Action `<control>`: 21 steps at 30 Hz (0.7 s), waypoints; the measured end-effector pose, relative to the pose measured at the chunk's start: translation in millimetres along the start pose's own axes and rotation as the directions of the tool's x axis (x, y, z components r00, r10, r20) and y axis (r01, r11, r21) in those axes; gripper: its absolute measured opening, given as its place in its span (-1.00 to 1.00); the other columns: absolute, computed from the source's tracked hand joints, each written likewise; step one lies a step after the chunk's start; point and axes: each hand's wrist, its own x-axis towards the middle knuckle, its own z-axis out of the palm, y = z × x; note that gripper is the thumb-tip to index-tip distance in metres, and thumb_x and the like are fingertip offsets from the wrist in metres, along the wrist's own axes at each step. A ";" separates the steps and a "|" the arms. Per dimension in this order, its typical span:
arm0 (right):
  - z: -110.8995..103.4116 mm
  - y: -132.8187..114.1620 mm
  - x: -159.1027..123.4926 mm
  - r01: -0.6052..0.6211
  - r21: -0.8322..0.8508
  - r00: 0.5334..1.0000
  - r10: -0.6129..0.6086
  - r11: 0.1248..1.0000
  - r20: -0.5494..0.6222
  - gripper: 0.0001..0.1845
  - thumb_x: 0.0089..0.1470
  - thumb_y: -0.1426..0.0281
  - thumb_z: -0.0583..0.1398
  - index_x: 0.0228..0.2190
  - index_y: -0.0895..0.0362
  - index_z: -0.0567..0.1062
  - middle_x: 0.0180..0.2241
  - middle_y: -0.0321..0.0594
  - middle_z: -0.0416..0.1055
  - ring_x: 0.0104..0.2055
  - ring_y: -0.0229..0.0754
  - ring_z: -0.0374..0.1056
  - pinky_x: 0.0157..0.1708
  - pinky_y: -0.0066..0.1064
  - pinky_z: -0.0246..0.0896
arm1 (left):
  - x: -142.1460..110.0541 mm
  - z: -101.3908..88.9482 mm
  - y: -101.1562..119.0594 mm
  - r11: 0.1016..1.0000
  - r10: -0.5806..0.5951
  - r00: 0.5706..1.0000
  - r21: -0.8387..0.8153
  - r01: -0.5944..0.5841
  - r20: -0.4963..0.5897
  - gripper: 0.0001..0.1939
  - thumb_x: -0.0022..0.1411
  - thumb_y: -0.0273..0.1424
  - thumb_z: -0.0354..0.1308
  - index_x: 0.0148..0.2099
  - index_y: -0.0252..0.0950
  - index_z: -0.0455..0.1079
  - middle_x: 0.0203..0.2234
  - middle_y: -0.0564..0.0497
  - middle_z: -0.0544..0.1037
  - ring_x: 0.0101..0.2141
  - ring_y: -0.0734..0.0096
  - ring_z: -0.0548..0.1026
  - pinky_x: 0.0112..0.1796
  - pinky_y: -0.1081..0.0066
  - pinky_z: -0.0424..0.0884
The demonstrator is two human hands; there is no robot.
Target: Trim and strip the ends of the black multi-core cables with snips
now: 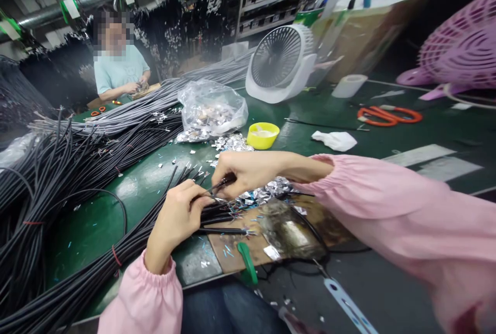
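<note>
My left hand [179, 213] is closed in a pinch at the end of a black cable [134, 238], one of a bundle running to the lower left. Just to its right, my right hand [246, 171] is closed around a small dark tool [225, 181]. The tool's thin tip meets my left fingertips; its exact kind is hard to make out. Below the hands, several stripped cable ends with thin coloured wires [248, 232] lie over a brown board [232, 246]. Crumpled foil scraps [271, 192] are heaped beside my right wrist.
A clear bag of scraps [213, 109], a yellow dish [262, 136] and a white fan [281, 63] stand beyond my hands. Orange-handled scissors [389, 115] lie at right, near a pink fan [461, 40]. Black cable bundles [34, 210] fill the left. Another person [120, 70] sits across.
</note>
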 end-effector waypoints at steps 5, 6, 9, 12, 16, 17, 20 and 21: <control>-3.9 -0.8 -3.0 0.058 0.027 0.997 -0.060 0.998 0.047 -0.74 0.05 0.37 0.09 -0.55 0.29 0.43 -0.65 -0.37 0.19 -0.60 -0.39 0.05 -0.60 -0.58 -0.05 | 0.0 -0.8 0.4 1.000 0.003 1.000 0.001 -0.003 0.004 -0.80 0.20 -0.52 0.03 -0.45 -0.32 0.40 -0.53 0.06 0.40 -0.49 0.52 0.35 -0.40 0.53 0.26; -4.2 -2.0 -2.7 0.060 0.023 0.996 -0.061 0.998 0.060 -0.75 0.05 0.39 0.10 -0.54 0.29 0.44 -0.64 -0.35 0.22 -0.60 -0.39 0.07 -0.59 -0.58 -0.03 | 0.0 -0.6 0.2 1.000 0.002 1.000 0.003 -0.002 0.010 -0.80 0.20 -0.52 0.03 -0.45 -0.32 0.40 -0.53 0.06 0.40 -0.49 0.53 0.35 -0.40 0.53 0.26; -2.2 -8.0 -0.8 0.045 -0.073 0.998 -0.041 0.996 0.055 -0.85 -0.04 0.52 0.12 -0.55 0.29 0.46 -0.67 -0.38 0.21 -0.62 -0.40 0.04 -0.59 -0.57 -0.06 | -0.3 1.0 -0.9 1.000 -0.007 1.000 0.012 0.007 0.019 -0.82 0.19 -0.51 0.04 -0.42 -0.31 0.42 -0.53 0.06 0.41 -0.49 0.52 0.35 -0.40 0.52 0.26; 3.8 -16.0 0.0 -0.006 -0.261 1.000 0.000 0.965 -0.023 -0.87 -0.18 0.63 0.13 -0.60 0.26 0.47 -0.71 -0.42 0.14 -0.64 -0.40 -0.06 -0.61 -0.54 -0.15 | -0.6 3.4 -1.6 0.999 -0.036 0.999 0.036 0.036 0.014 -0.82 0.20 -0.50 0.03 -0.39 -0.31 0.44 -0.52 0.04 0.43 -0.48 0.49 0.38 -0.39 0.49 0.27; 11.7 -22.1 -0.8 -0.056 -0.363 0.997 0.035 0.930 -0.064 -0.90 -0.22 0.61 0.17 -0.65 0.24 0.45 -0.71 -0.41 0.15 -0.64 -0.39 -0.06 -0.61 -0.51 -0.19 | -0.5 4.7 -0.3 0.997 -0.059 0.998 0.050 0.057 0.037 -0.79 0.22 -0.48 0.01 -0.40 -0.31 0.45 -0.52 0.03 0.44 -0.48 0.48 0.38 -0.40 0.48 0.26; 12.7 -22.1 -0.9 -0.059 -0.358 0.997 0.035 0.932 -0.072 -0.90 -0.23 0.61 0.17 -0.66 0.24 0.44 -0.71 -0.42 0.13 -0.64 -0.39 -0.07 -0.62 -0.51 -0.20 | -0.3 4.4 0.2 0.997 -0.059 0.997 0.050 0.057 0.042 -0.79 0.22 -0.48 0.01 -0.40 -0.31 0.44 -0.52 0.03 0.44 -0.48 0.48 0.39 -0.40 0.48 0.26; 13.3 -19.2 -0.4 -0.043 -0.302 0.995 0.014 0.952 -0.096 -0.89 -0.27 0.61 0.15 -0.70 0.22 0.40 -0.73 -0.46 0.04 -0.64 -0.40 -0.13 -0.63 -0.52 -0.21 | 0.1 2.8 1.2 0.997 -0.058 0.997 0.045 0.055 0.054 -0.79 0.21 -0.48 0.00 -0.40 -0.31 0.43 -0.52 0.03 0.44 -0.47 0.47 0.38 -0.40 0.48 0.26; 12.9 -17.8 0.0 -0.037 -0.275 0.995 0.010 0.961 -0.097 -0.89 -0.28 0.61 0.14 -0.71 0.22 0.39 -0.73 -0.48 0.00 -0.64 -0.40 -0.16 -0.64 -0.53 -0.22 | 0.1 2.1 1.4 0.998 -0.055 0.996 0.042 0.052 0.064 -0.79 0.21 -0.48 0.00 -0.41 -0.31 0.43 -0.52 0.03 0.44 -0.47 0.47 0.38 -0.40 0.48 0.25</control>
